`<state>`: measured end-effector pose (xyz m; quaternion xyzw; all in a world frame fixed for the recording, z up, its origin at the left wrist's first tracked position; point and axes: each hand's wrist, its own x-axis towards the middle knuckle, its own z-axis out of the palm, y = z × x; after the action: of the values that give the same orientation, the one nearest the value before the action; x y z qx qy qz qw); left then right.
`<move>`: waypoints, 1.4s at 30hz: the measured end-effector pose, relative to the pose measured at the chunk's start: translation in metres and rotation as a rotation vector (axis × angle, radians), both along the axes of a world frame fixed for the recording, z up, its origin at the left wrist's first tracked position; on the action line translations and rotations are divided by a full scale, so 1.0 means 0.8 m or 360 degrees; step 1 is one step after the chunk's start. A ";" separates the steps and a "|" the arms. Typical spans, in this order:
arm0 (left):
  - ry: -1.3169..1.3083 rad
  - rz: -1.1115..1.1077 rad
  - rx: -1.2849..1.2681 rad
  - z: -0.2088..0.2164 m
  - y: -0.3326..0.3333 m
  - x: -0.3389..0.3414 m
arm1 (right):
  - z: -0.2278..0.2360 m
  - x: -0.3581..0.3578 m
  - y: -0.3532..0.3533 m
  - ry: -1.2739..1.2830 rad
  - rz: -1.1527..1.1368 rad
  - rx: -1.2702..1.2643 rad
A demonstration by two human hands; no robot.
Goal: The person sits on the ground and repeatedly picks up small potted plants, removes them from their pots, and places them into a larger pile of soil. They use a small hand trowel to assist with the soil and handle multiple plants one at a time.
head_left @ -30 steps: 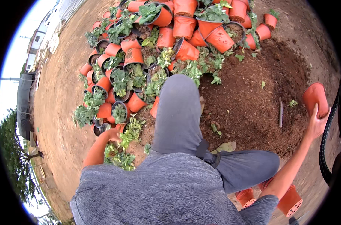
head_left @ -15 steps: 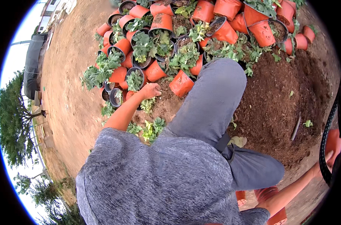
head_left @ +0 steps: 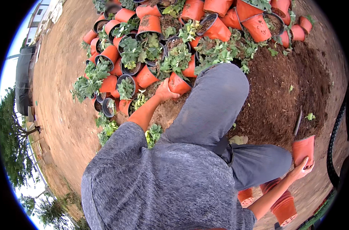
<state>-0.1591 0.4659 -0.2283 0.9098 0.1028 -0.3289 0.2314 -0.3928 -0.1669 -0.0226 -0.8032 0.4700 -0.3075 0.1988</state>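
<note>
My left hand (head_left: 167, 91) grips the lower end of an orange plant pot (head_left: 179, 83) that lies tipped at the near edge of a heap. Leafy plants show at the mouths of the heaped pots; this pot's own mouth faces away and is partly hidden. At the right, my right hand (head_left: 303, 168) is closed round another orange pot (head_left: 303, 149), held beside the dark soil. Whether that pot has anything inside cannot be seen. A thin pale blade-like strip (head_left: 298, 122) lies on the soil just beyond it.
Heaped orange pots (head_left: 149, 25) with green plants spread across the far side. A mound of brown soil (head_left: 272, 99) lies right of my knee. Stacked orange pots (head_left: 283, 209) are near my right forearm. A dark cable (head_left: 330, 153) curves down the right edge.
My left hand has moved right, onto the tipped pot. The right hand has swung up and inward from the right edge, bringing the orange pot beside the soil. The view has shifted slightly.
</note>
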 end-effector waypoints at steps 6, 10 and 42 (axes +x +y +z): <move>0.0256 0.0665 -0.1081 0.041 0.038 -0.080 | -0.008 -0.073 0.089 -0.0065 -0.0363 -0.0002; 0.0115 0.0809 -0.1310 0.142 0.043 -0.107 | -0.018 -0.114 0.117 0.0186 -0.0699 -0.0183; 0.0249 -0.0104 -0.2906 0.349 -0.358 0.105 | -0.227 -0.350 0.299 0.0307 -0.0834 0.0778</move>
<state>-0.0749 0.1796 0.0509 0.3513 -0.2075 -0.3495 0.8434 -0.6732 0.0727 -0.2045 -0.6097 0.7357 -0.1496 0.2541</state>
